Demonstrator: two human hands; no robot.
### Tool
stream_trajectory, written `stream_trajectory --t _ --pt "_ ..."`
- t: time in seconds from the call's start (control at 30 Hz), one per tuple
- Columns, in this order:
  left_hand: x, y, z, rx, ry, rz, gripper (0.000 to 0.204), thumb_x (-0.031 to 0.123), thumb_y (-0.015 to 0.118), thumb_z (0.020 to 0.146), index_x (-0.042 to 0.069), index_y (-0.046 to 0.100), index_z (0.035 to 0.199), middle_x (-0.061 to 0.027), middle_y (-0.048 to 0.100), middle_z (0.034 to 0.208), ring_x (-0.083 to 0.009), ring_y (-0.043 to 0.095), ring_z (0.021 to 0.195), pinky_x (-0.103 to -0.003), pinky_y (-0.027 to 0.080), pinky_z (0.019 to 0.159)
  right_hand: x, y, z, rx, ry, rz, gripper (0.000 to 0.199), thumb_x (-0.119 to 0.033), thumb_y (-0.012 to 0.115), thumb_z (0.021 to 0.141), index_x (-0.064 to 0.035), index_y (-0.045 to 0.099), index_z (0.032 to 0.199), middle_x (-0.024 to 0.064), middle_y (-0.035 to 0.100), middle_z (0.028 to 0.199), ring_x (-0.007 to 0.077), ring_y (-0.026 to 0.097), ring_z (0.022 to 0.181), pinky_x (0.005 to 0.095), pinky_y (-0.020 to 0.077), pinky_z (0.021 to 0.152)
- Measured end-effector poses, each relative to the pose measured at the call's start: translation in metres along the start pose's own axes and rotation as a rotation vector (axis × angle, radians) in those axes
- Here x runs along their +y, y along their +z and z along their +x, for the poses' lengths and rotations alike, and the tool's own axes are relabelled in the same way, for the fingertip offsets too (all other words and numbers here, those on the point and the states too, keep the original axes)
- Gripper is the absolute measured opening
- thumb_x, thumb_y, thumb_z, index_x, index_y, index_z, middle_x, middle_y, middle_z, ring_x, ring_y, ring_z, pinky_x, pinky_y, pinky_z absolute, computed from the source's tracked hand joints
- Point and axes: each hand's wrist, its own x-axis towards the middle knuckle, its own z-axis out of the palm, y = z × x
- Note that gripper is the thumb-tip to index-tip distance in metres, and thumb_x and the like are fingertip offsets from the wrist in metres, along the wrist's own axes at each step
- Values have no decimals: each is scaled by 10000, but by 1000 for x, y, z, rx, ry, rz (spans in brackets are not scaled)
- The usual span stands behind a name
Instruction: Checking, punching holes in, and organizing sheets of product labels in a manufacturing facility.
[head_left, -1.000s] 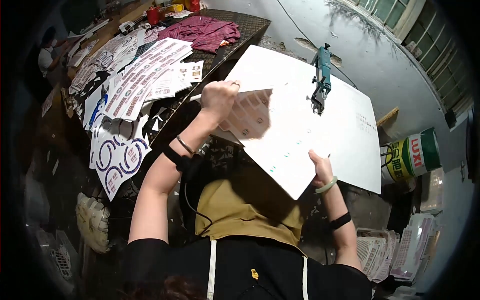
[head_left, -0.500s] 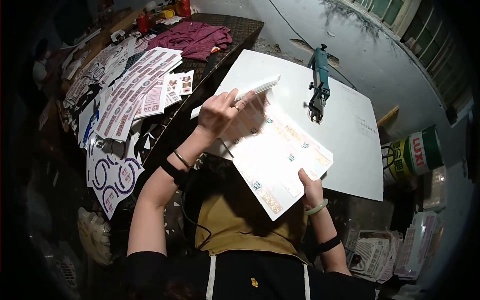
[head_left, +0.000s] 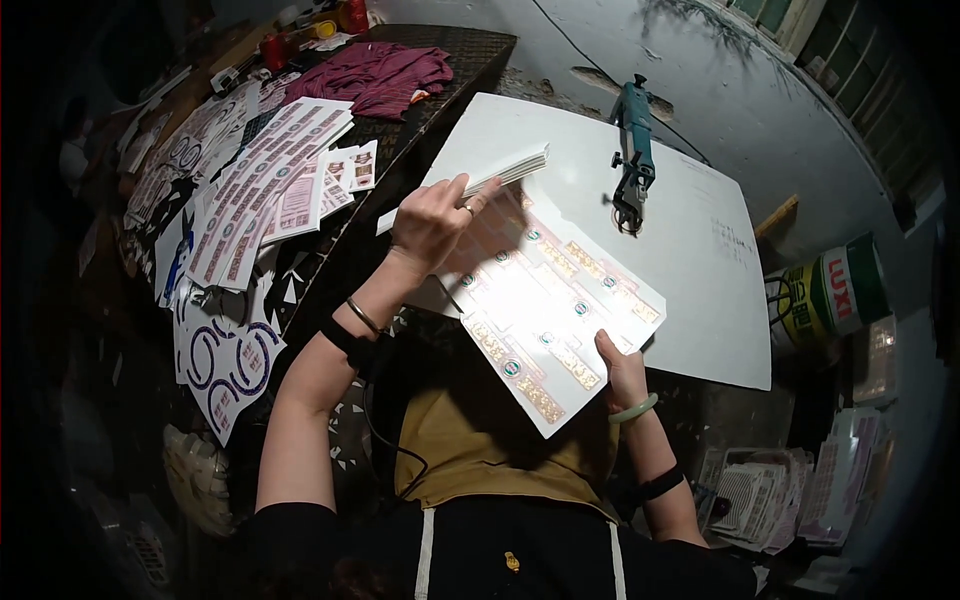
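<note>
A large white sheet with brownish printed bands and small green round emblems lies tilted above my lap. My right hand grips its lower right edge, thumb on top and fingers beneath. My left hand is at the sheet's upper left, its fingers closed on a stack of white sheets whose layered edges stick out past the fingertips. Whether the stack and the large sheet are joined under the hand is hidden. Beyond them, a green power tool stands at the white board.
Left of me, a dark table holds printed sheets, cut-out pieces and a maroon cloth. A green and yellow bucket stands at the right. Below it are a clear bin of paper pieces and stacked printed sheets.
The large sheet has tilted slightly, and its glare has faded so the print shows more plainly. Both hands keep nearly the same place and hold.
</note>
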Motion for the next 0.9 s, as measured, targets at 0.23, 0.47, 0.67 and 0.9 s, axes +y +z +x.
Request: stream_trajectory --t 0.23,0.47,0.67,0.9 --pt "3 -1 5 -5 -30 -54 502 67 582 778 246 620 1246 -34 632 885 -156 621 657 -274 483 523 0 -3 1 6 5 5 465 -46 583 916 84 407 1326 155 551 1254 211 580 1096 320 490 929" --pt "-8 13 -2 -79 -304 -279 238 -10 592 748 115 694 923 -90 665 1140 -245 683 854 -343 529 729 -13 4 4 -16 -5 -35 473 -58 607 906 82 416 1316 141 575 1211 210 590 1073 320 489 921" --pt "-50 12 6 -73 -462 -270 222 -76 560 735 59 649 888 -128 658 1158 -291 659 992 -354 510 864 -46 -31 18 275 -208 -733 641 -137 722 830 75 378 1327 159 569 1168 255 577 1037 360 472 903" --pt "-120 -47 23 -278 -589 -1453 355 -215 402 610 -9 511 878 -84 687 990 -132 624 979 -280 484 900 -127 40 69 47 -1024 -1135 1020 -262 869 631 33 294 1419 233 536 1249 358 520 1172 418 409 1000"
